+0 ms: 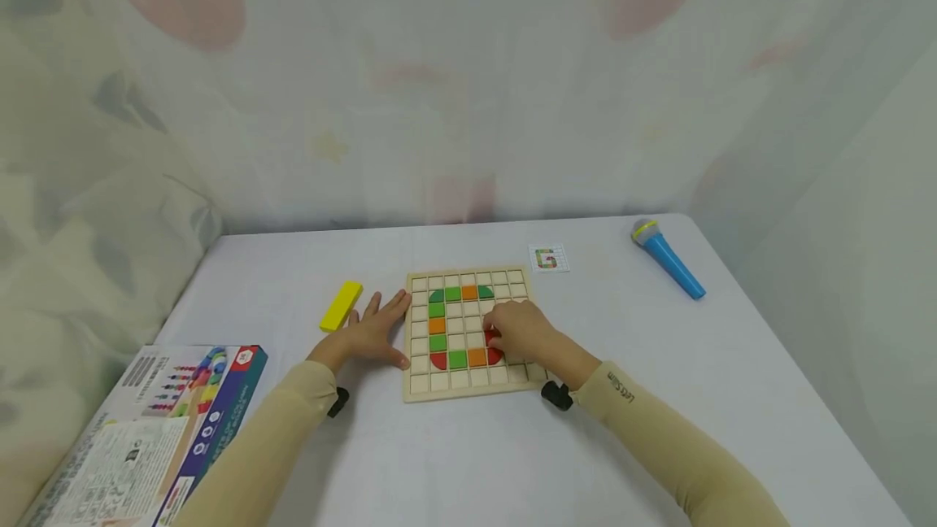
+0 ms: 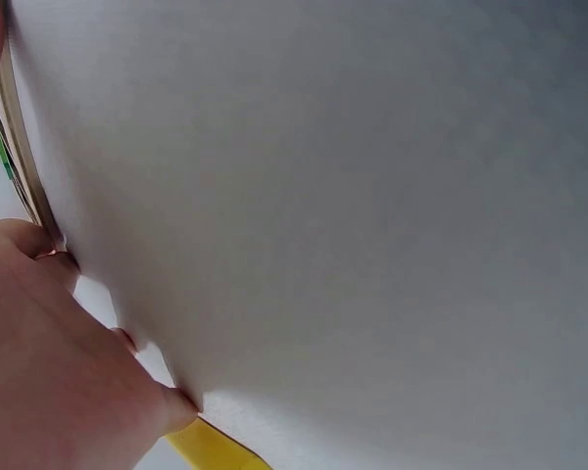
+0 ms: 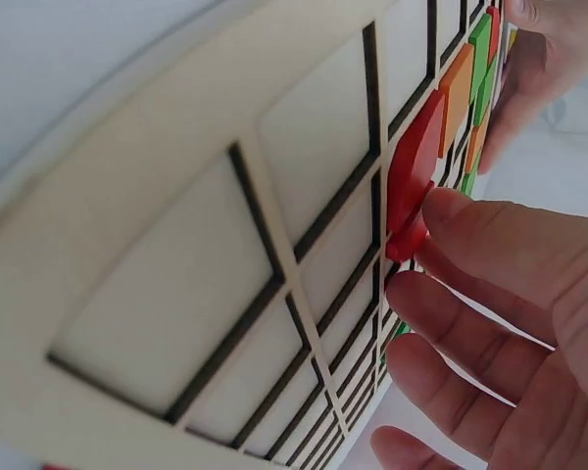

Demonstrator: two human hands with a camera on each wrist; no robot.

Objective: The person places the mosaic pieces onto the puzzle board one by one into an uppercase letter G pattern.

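On the right forearm's beige sleeve (image 1: 644, 429), small dark lettering reads "Let's Slim". The small card (image 1: 549, 258) near the table's far edge, just beyond the wooden grid board (image 1: 468, 393), shows a coloured letter "G". The print on the box (image 1: 157, 429) at the table's near left corner is too small to read.

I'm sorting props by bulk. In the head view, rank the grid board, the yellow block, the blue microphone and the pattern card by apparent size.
1. grid board
2. blue microphone
3. yellow block
4. pattern card
Microphone and block look close; the microphone lies farther off, so that order is unsure.
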